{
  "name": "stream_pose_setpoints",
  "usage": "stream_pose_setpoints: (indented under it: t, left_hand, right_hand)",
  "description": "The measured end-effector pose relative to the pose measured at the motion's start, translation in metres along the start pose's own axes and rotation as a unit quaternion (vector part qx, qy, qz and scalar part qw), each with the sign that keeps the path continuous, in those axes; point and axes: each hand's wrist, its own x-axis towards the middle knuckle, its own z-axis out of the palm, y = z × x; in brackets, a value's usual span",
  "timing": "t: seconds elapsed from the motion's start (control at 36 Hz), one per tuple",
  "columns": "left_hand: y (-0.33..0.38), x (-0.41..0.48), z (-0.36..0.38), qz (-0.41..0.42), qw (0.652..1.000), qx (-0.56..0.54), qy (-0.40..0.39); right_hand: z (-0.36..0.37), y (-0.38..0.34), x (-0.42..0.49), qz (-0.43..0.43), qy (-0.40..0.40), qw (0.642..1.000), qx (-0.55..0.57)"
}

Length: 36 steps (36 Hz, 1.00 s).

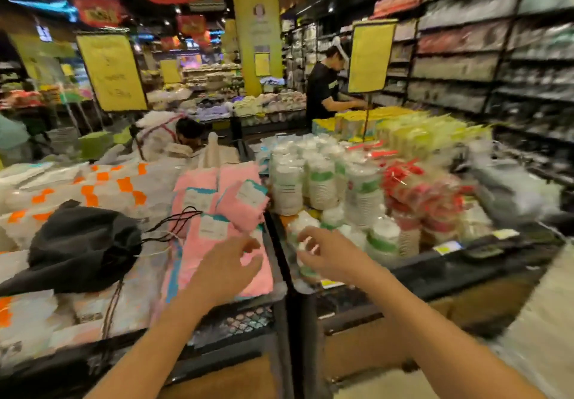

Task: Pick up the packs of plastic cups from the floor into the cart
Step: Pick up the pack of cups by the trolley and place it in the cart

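- Above pink cloth packs by the right edge of the left bench: left hand, fingers loosely spread, gripping nothing
- Over packs of plastic cups at the near left corner of the right bench: right hand, fingers spread; contact too blurred to tell
- On the left bench, left part: black drawstring bag
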Motion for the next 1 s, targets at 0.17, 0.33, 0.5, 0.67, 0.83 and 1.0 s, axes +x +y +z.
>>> stream_pose_setpoints:
  t: [0.17, 0.33, 0.5, 0.67, 0.83, 1.0]
  left_hand:
    - [0.156, 0.039, 0.117, 0.106, 0.990, -0.013, -0.091]
    - [0.290, 0.051, 0.218, 0.206, 0.963, -0.039, -0.168]
    - [0.391, 0.058, 0.301, 0.297, 0.922, -0.039, -0.247]
    - [0.470, 0.072, 0.376, 0.355, 0.879, -0.033, -0.317]
    - [0.525, 0.113, 0.450, 0.388, 0.851, -0.034, -0.352]
    - [0.569, 0.178, 0.519, 0.401, 0.833, -0.034, -0.380]
  right_hand:
    - [-0.083, 0.147, -0.097, 0.127, 0.049, 0.991, -0.002]
    - [-0.134, 0.275, -0.204, 0.257, 0.119, 0.959, 0.002]
    - [-0.164, 0.360, -0.288, 0.363, 0.190, 0.912, 0.014]
    - [-0.184, 0.423, -0.332, 0.443, 0.235, 0.864, 0.050]
    - [-0.201, 0.493, -0.327, 0.499, 0.251, 0.828, 0.058]
    - [-0.226, 0.567, -0.294, 0.551, 0.274, 0.785, 0.071]
